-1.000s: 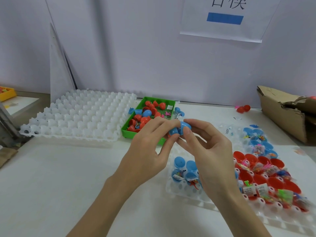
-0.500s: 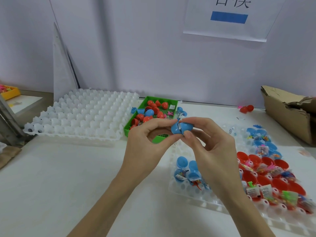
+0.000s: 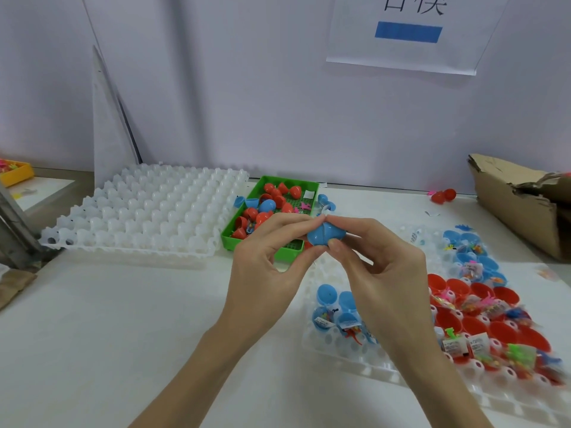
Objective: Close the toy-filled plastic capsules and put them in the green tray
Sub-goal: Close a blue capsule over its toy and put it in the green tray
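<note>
At frame centre, your left hand (image 3: 265,267) and right hand (image 3: 383,267) meet, each pinching one end of the small blue plastic capsule (image 3: 324,236) between thumb and fingertips, raised in front of the green plastic tray (image 3: 268,183). Compared with half a second ago, its halves sit closer together, only a seam showing.

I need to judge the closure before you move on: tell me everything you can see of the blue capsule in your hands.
The blue capsule is smooth, glossy plastic, egg-shaped, lying sideways. A seam line shows between its two halves, which look pressed together; whether fully snapped I cannot tell. The left hand and right hand pinch it from either side, above the table, in front of the green tray.
</note>
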